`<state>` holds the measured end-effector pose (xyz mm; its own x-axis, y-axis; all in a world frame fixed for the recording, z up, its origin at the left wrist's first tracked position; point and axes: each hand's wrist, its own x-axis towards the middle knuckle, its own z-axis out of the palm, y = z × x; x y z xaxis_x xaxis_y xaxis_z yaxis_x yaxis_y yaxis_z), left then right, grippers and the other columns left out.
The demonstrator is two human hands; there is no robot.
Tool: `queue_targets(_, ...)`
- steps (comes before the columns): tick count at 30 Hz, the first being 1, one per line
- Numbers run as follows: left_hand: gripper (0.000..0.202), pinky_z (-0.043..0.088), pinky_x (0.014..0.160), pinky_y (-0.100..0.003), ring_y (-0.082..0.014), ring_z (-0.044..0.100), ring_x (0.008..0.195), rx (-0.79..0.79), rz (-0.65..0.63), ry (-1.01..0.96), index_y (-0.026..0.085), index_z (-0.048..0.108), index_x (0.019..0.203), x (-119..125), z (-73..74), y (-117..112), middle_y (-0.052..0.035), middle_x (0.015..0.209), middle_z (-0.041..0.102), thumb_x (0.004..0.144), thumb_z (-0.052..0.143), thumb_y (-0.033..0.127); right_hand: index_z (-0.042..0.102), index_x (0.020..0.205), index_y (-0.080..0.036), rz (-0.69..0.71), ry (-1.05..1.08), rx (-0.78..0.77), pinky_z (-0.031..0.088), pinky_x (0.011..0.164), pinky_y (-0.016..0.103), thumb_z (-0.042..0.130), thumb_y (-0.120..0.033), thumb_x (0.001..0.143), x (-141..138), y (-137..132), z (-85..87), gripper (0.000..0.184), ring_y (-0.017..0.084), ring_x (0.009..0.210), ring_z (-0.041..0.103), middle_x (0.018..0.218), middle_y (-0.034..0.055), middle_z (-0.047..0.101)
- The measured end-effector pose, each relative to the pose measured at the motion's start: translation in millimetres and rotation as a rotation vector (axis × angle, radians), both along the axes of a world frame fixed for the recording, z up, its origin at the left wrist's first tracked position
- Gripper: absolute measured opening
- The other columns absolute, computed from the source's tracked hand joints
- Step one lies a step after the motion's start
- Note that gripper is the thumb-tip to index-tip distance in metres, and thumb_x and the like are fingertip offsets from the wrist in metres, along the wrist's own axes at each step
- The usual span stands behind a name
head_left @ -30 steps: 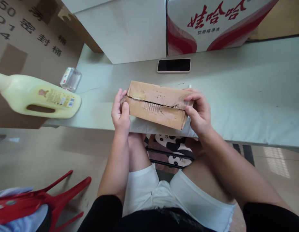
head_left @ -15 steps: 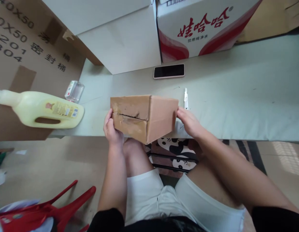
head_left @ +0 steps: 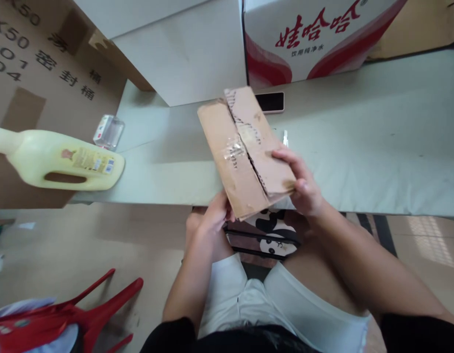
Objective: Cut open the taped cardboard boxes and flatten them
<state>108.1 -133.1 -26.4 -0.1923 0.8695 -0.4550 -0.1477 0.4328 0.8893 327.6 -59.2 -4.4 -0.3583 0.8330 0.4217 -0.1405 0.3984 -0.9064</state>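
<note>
A brown cardboard box (head_left: 221, 142) is held tilted above the front edge of the table, its flap side with a seam and a torn strip of tape facing me. My left hand (head_left: 216, 213) grips its lower left corner, with some fingers hidden beneath. On the right, my right hand (head_left: 302, 184) clasps the lower right corner, fingers lying over the flap and thumb at the edge. Just beyond the right hand lies a small white pen-like item (head_left: 285, 137), partly covered. A phone (head_left: 271, 102) rests behind the box, which hides its left end.
A yellow jug-shaped bottle (head_left: 65, 159) and a small clear container (head_left: 109, 131) are at the left. White cartons (head_left: 186, 59) and a red-and-white water carton (head_left: 303, 44) line the back of the table (head_left: 377, 147). A red stool (head_left: 98, 314) stands on the floor at lower left.
The box has been turned and tipped, so its seamed flap side now faces up toward me. My left hand moved right and lower; my right hand shifted onto the box's near right corner.
</note>
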Motion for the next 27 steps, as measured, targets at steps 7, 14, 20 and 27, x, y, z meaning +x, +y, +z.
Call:
queue_targets(7, 0.036, 0.054, 0.070, -0.029, -0.0177, 0.069, 0.079, 0.318, 0.310, 0.462, 0.020, 0.073, 0.102, -26.2, 24.0, 6.8, -0.0053, 0.091, 0.075, 0.082, 0.073, 0.050, 0.066, 0.113, -0.029, 0.062, -0.092, -0.027, 0.038, 0.123, 0.059, 0.058, -0.066, 0.093, -0.2, 7.0, 3.6, 0.043, 0.034, 0.152, 0.045, 0.165, 0.0078, 0.045)
queue_targets(14, 0.052, 0.034, 0.126, -0.048, -0.0292, 0.050, 0.145, 0.865, 0.068, 0.591, 0.026, 0.076, 0.113, -27.0, 38.2, 44.4, -0.0074, 0.143, 0.062, 0.089, 0.057, 0.069, 0.065, 0.111, -0.029, 0.093, -0.079, -0.001, 0.041, 0.120, 0.059, 0.061, -0.063, 0.093, -5.1, 10.2, 1.8, 0.038, 0.033, 0.150, 0.047, 0.163, 0.0080, 0.046)
queue_targets(20, 0.052, 0.038, 0.125, -0.050, -0.0288, 0.053, 0.140, 1.013, -0.016, 0.801, 0.024, 0.071, 0.119, -20.1, 8.6, 50.0, -0.0068, 0.141, 0.059, 0.101, 0.033, 0.056, 0.067, 0.103, -0.028, 0.041, -0.105, -0.013, 0.043, 0.118, 0.056, 0.060, -0.066, 0.091, -4.3, 7.9, 3.9, 0.041, 0.033, 0.138, 0.057, 0.150, 0.0089, 0.054)
queue_targets(27, 0.048, 0.043, 0.120, -0.048, -0.0254, 0.054, 0.138, 1.084, 0.052, 0.841, 0.026, 0.066, 0.122, -14.4, -2.7, 51.1, -0.0056, 0.143, 0.056, 0.103, 0.024, 0.040, 0.061, 0.106, -0.028, -0.336, -0.167, -0.307, 0.057, 0.078, 0.039, 0.040, -0.058, 0.093, -3.9, 27.4, 0.6, 0.039, 0.023, 0.093, 0.068, 0.112, 0.0070, 0.067)
